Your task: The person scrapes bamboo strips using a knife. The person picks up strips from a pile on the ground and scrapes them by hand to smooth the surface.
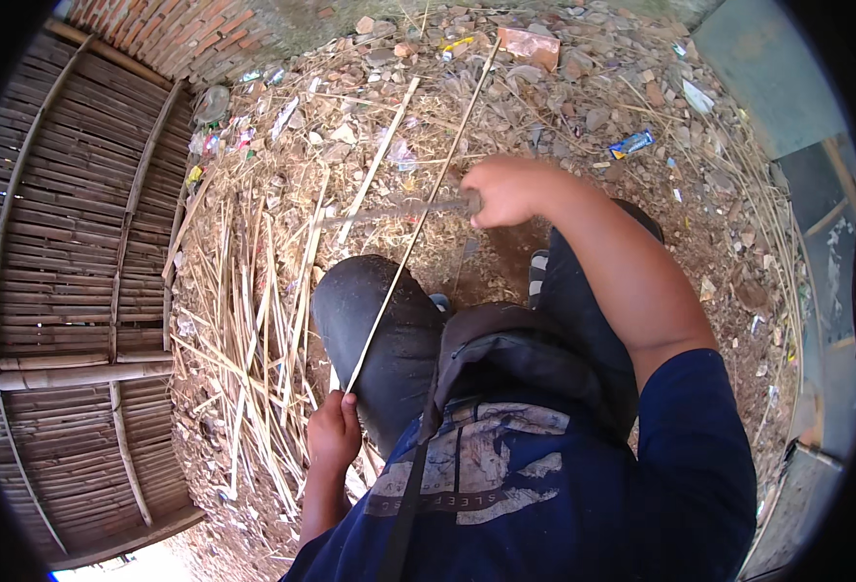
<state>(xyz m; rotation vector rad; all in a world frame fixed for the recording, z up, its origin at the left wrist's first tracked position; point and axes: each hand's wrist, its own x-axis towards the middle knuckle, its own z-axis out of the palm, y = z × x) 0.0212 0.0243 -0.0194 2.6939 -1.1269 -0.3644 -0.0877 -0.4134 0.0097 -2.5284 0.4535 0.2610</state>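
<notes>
Our left hand (335, 429), fingers closed, pinches a long, thin tan strip (404, 257) pointing toward one o'clock; our right hand's (510, 189) curled fingers grip a grey-bladed tool (379, 211) toward nine.

Slatted wall (69, 209), brick wall (171, 34), blue wrapper (631, 145)

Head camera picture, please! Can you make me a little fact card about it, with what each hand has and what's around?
left hand: grips the near end of a long thin strip
right hand: grips the handle of a long-bladed tool
blade: crosses the strip; blurred, touching or not can't be told
strip: slants over the dark left trouser leg
left ground: a heap of loose strips
far left: a slatted wall
litter: a blue wrapper, right of the right hand
</notes>
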